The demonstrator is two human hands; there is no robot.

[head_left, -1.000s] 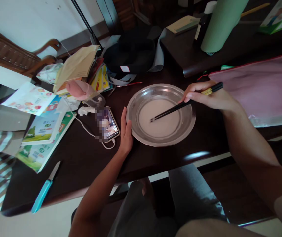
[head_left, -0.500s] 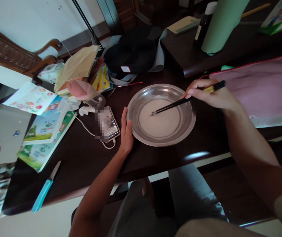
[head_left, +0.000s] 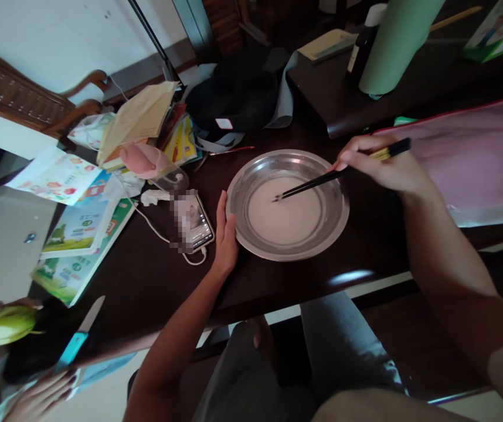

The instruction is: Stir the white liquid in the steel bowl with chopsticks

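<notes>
A round metal basin (head_left: 288, 251) stands on the dark table with a milky white liquid (head_left: 284, 220) in it. My left hand (head_left: 225, 243) grips the basin's left edge, thumb at the rim and fingers along the outside. Over the right rim, my right hand (head_left: 377, 161) is closed round a pair of black chopsticks (head_left: 317, 180) with gold bands near their upper ends. The chopstick tips meet the surface of the liquid near the middle of the basin, close together.
At bottom left another person's hand (head_left: 44, 395) is at a knife (head_left: 73, 346) with a turquoise handle; a green fruit (head_left: 5, 325) is held nearby. Left of the basin lie a phone (head_left: 194, 220) on a cable and booklets (head_left: 75, 234). A black bag (head_left: 238, 94) sits behind, a pink pouch (head_left: 484, 158) right.
My right hand and the chopsticks have shifted slightly right, the tips moving a little up and right in the liquid. At left, the other person's hand has reached the knife and the fruit has come closer.
</notes>
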